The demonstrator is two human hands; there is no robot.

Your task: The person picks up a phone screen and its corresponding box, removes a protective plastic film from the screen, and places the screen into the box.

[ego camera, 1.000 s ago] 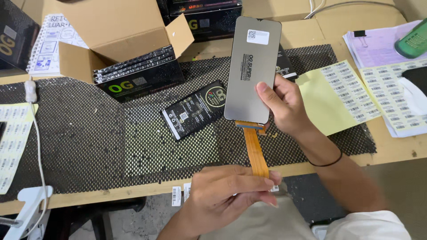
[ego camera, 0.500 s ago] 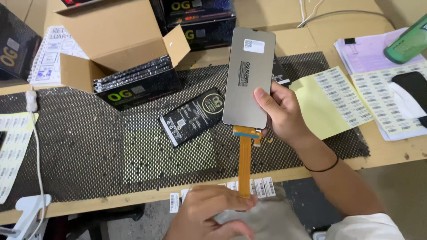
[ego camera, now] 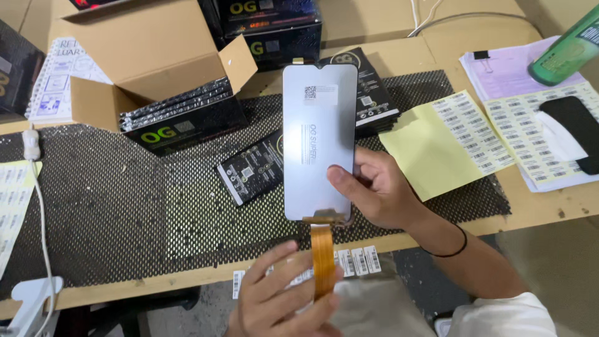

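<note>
Open mat at lower left, clutter along the top and right.

The black mesh mat point(ego camera: 112, 206) lies bare across the lower left and centre. The open cardboard box point(ego camera: 150, 68) and dark boxes point(ego camera: 268, 28) block the upper left and top. The screen panel point(ego camera: 319, 140) stands upright at centre over a flat black package point(ego camera: 253, 168). Label sheets point(ego camera: 462, 137) and a green bottle point(ego camera: 564, 50) crowd the right; a white cable point(ego camera: 40, 206) edges the left.

The light is bright and soft, and it falls evenly from above. The grey screen panel point(ego camera: 320, 140) shines with a pale glare, and only small, faint shadows lie on the worktop point(ego camera: 399, 56). The picture is sharp in the middle, with a bit of blur at the bottom edge.
</note>
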